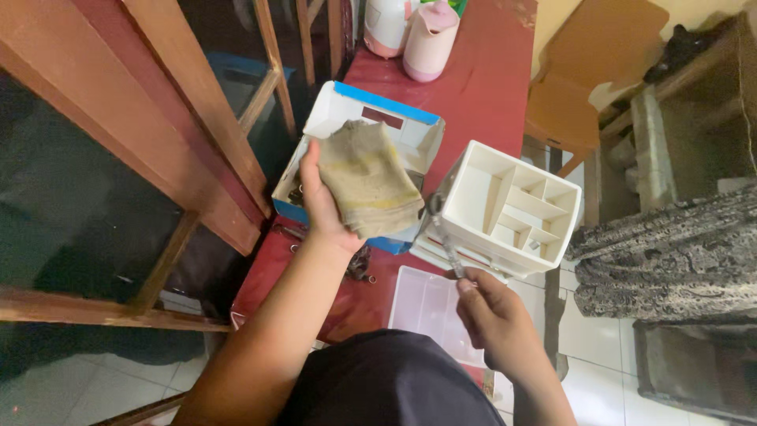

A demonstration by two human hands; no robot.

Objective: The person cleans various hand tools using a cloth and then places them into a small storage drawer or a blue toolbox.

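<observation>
Left hand (319, 207) gripping a folded cloth (365, 177); right hand (490, 312) pinching a slim metal tool (443, 230), long axis angled up-left, toward the cloth.

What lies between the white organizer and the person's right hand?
In the head view, a slim metal tool spans it, from the right hand toward the white organizer.
</observation>
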